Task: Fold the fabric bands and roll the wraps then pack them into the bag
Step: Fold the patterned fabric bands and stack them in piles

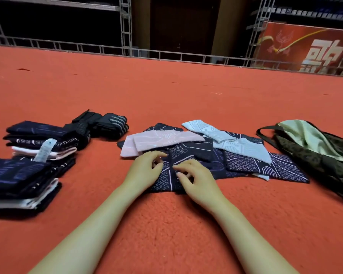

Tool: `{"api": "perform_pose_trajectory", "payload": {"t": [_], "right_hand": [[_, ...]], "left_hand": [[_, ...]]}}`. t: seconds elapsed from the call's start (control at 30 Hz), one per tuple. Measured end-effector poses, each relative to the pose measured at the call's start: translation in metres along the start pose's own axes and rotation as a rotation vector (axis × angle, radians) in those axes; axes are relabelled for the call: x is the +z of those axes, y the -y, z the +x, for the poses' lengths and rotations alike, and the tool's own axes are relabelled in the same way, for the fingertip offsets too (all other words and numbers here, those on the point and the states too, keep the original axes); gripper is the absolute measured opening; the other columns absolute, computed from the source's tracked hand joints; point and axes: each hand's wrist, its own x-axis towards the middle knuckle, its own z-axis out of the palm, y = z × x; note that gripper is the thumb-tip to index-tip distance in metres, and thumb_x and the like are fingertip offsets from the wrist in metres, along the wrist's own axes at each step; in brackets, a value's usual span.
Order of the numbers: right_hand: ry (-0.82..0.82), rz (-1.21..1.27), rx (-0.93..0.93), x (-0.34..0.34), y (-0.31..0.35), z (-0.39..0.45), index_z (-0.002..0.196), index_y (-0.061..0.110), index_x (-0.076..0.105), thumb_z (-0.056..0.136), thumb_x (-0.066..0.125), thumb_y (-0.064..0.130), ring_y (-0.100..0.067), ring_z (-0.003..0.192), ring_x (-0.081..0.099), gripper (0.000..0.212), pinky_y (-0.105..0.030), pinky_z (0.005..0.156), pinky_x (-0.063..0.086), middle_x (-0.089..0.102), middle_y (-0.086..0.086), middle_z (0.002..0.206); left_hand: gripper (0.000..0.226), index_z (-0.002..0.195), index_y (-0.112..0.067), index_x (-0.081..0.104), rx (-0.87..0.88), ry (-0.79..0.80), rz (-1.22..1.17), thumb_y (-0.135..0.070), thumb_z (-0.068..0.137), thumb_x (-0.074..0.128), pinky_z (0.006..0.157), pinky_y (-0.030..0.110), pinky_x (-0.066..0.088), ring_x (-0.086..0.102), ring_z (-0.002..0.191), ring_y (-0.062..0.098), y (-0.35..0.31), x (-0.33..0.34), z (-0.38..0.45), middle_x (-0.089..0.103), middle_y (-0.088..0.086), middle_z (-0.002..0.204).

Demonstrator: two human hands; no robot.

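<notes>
Both hands rest on a dark navy patterned band (167, 175) lying flat on the red carpet (166, 234) directly in front of the person. The left hand (147, 167) has its fingers curled, the fingertips bunched at the band's left half near its central seam, seemingly pinching the cloth. The right hand (194, 178) lies just right of that seam, fingers bent with the tips pressing or pinching the fabric; whether cloth is truly caught between them cannot be told. The two hands sit close together, nearly touching across the seam.

Just beyond the hands, a pink band (158, 143) and a light blue band (236, 141) lie spread over more navy patterned bands (269, 167). To the left stand stacks of folded bands (22, 175), dark with some white layers, and behind them rolled black wraps (101, 123). To the right, well apart from the hands, an olive patterned bag (313, 155) lies open on the carpet, its pale green lining showing.
</notes>
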Motion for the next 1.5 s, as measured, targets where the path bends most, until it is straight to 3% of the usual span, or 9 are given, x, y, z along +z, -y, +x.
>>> {"api": "perform_pose_trajectory", "payload": {"t": [0.17, 0.3, 0.47, 0.77, 0.9, 1.03, 1.2, 1.4, 1.5], "right_hand": [[-0.173, -0.164, 0.149, -0.009, -0.02, 0.004, 0.117, 0.022, 0.063, 0.083, 0.063, 0.015, -0.012, 0.103, 0.048, 0.035, -0.014, 0.089, 0.03, 0.051, 0.004, 0.108], [-0.2, 0.015, 0.331, -0.008, -0.022, 0.007, 0.119, 0.023, 0.06, 0.081, 0.07, 0.02, -0.006, 0.073, 0.055, 0.04, -0.012, 0.072, 0.037, 0.05, 0.001, 0.101], [-0.243, 0.047, 0.299, -0.006, -0.024, 0.009, 0.114, 0.022, 0.064, 0.084, 0.068, 0.023, -0.001, 0.066, 0.055, 0.03, -0.002, 0.067, 0.037, 0.057, -0.001, 0.094], [-0.036, -0.076, 0.302, -0.006, -0.014, 0.005, 0.139, 0.028, 0.04, 0.09, 0.057, 0.029, -0.015, 0.091, 0.058, 0.052, -0.026, 0.087, 0.041, 0.054, 0.009, 0.096], [-0.097, 0.158, 0.382, -0.005, -0.014, 0.009, 0.136, 0.024, 0.045, 0.086, 0.063, 0.019, -0.008, 0.075, 0.055, 0.054, -0.023, 0.078, 0.044, 0.055, 0.008, 0.086], [-0.183, 0.426, 0.427, -0.006, -0.01, 0.011, 0.129, 0.021, 0.052, 0.084, 0.063, 0.008, -0.006, 0.061, 0.051, 0.048, -0.011, 0.049, 0.039, 0.054, 0.005, 0.075], [-0.338, 0.62, 0.363, -0.011, -0.005, 0.01, 0.119, 0.021, 0.058, 0.083, 0.064, 0.001, -0.004, 0.055, 0.044, 0.041, -0.013, 0.052, 0.038, 0.048, 0.004, 0.07], [-0.221, 0.666, 0.262, -0.008, 0.005, 0.007, 0.109, 0.021, 0.064, 0.09, 0.058, 0.004, -0.001, 0.074, 0.056, 0.027, -0.011, 0.064, 0.046, 0.065, -0.004, 0.091], [-0.138, 0.576, 0.221, -0.003, 0.004, 0.005, 0.104, 0.032, 0.065, 0.09, 0.057, 0.006, 0.003, 0.071, 0.057, 0.03, -0.019, 0.067, 0.048, 0.068, 0.002, 0.099]], "left_hand": [[0.03, 0.111, -0.028, 0.064, -0.017, 0.027, 0.003, -0.012, 0.086, 0.057, 0.067, 0.019, 0.041, 0.054, 0.067, 0.007, -0.003, 0.003, -0.001, 0.064, -0.013, 0.084], [0.031, 0.12, -0.027, 0.058, -0.042, 0.029, -0.056, -0.02, 0.089, 0.056, 0.08, 0.029, 0.047, 0.062, 0.078, 0.011, -0.01, 0.011, -0.003, 0.069, -0.009, 0.085], [0.044, 0.125, -0.029, 0.055, -0.07, 0.041, -0.123, -0.025, 0.083, 0.068, 0.073, 0.026, 0.045, 0.051, 0.063, 0.005, -0.011, 0.014, -0.002, 0.063, -0.014, 0.077], [0.053, 0.132, -0.03, 0.047, 0.018, 0.082, 0.052, -0.025, 0.082, 0.065, 0.074, 0.027, 0.042, 0.047, 0.074, 0.006, -0.004, 0.016, -0.003, 0.054, -0.017, 0.079], [0.051, 0.13, -0.027, 0.052, 0.054, 0.038, 0.11, -0.028, 0.081, 0.066, 0.089, 0.031, 0.04, 0.045, 0.092, 0.014, -0.001, 0.016, -0.004, 0.052, -0.012, 0.091], [0.051, 0.124, -0.025, 0.059, 0.101, -0.04, 0.038, -0.028, 0.075, 0.074, 0.096, 0.03, 0.039, 0.048, 0.106, 0.017, 0.0, 0.017, -0.004, 0.053, -0.005, 0.106], [0.052, 0.122, -0.027, 0.06, 0.16, -0.043, 0.004, -0.036, 0.073, 0.076, 0.092, 0.024, 0.039, 0.046, 0.104, 0.009, -0.009, 0.019, -0.007, 0.051, -0.009, 0.107], [0.039, 0.116, -0.026, 0.06, -0.003, 0.046, -0.272, -0.008, 0.082, 0.065, 0.075, 0.015, 0.046, 0.058, 0.077, 0.003, -0.02, 0.022, -0.008, 0.06, -0.005, 0.097], [0.031, 0.123, -0.014, 0.055, -0.198, 0.07, -0.657, -0.005, 0.097, 0.041, 0.065, 0.018, 0.053, 0.064, 0.07, 0.008, -0.028, 0.018, -0.005, 0.064, 0.004, 0.089]]}}
